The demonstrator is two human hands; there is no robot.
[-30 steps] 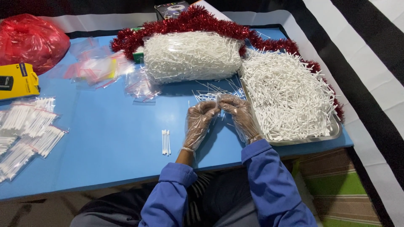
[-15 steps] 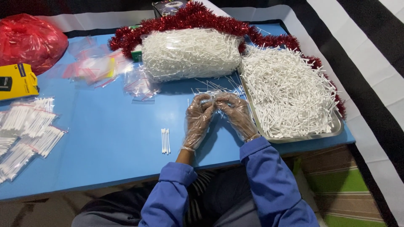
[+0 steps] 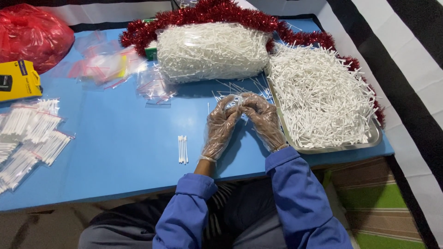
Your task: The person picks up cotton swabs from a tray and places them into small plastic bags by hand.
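Mostly, a big blue table [image 3: 115, 152] is seen, with a striped black and white cloth at the right and a green mat low down. Red tinsel [image 3: 221, 11] is laid along the far edge. A full clear bag of white sticks [image 3: 212, 50] is set in the middle, and a metal tray [image 3: 332, 148] heaped with loose sticks is set at the right. Small packed bags [image 3: 32, 133] are cut off at the left edge. A few sticks [image 3: 183, 149] are laid near the left hand [image 3: 221, 127]. Both gloved hands, left and right hand [image 3: 264, 117], are brought together at the fingertips around a small clear bag [image 3: 238, 102]. What is inside it is hard to make out.
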